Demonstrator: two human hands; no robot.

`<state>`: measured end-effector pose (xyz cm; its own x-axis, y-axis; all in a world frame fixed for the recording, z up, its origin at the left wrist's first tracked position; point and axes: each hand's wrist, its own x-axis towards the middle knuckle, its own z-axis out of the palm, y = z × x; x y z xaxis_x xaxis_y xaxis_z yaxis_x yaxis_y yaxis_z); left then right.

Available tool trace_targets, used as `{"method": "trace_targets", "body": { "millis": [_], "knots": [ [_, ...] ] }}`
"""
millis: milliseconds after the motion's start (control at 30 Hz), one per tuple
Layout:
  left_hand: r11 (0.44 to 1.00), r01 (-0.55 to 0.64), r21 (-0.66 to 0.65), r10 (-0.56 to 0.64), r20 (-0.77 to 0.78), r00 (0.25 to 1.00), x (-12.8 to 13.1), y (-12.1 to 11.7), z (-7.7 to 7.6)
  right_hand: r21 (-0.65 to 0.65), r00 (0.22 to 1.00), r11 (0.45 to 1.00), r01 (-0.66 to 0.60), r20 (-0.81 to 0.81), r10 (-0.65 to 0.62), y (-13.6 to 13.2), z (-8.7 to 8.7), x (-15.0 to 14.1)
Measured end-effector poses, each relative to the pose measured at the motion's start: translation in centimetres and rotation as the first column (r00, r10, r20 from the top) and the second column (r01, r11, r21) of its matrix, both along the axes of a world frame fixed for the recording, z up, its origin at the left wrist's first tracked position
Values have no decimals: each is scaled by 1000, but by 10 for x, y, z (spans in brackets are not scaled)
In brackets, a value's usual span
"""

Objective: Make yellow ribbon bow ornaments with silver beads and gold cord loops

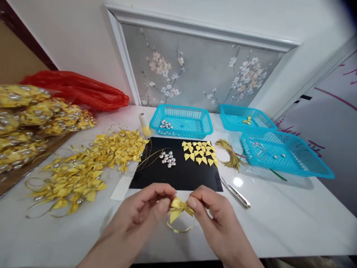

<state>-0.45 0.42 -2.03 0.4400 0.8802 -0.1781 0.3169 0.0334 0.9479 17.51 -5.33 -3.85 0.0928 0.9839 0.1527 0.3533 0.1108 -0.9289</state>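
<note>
A yellow ribbon bow (176,212) with a loop of gold cord hanging below it is held up over the near side of the table, between my two hands. My right hand (216,214) pinches the bow's right side between thumb and forefinger. On the other side, my left hand (145,214) has its thumb and fingertips closed at the bow's left edge; the exact grip there is partly hidden. Just beyond, a black mat (178,180) carries a cluster of silver beads (168,159) and rows of small yellow bows (199,152).
Finished-looking bows with cord loops (83,171) are heaped at left, near bagged bows (25,126) and a red plastic bag (80,89). A blue basket (181,134) stands behind the mat. Tweezers (237,193), a gold cord bundle (230,154) and further blue baskets (290,163) are at right.
</note>
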Motion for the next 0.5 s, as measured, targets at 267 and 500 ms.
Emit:
{"method": "trace_targets", "body": {
  "millis": [267,500],
  "knots": [
    [958,158,-240,-114,190,975,-2,-5,-8,-48,999,999,15,-51,-18,-2,-8,-6],
    [959,123,-257,-67,217,974,11,-4,-6,-111,996,993,35,-78,-44,-3,-13,-14]
  ]
}}
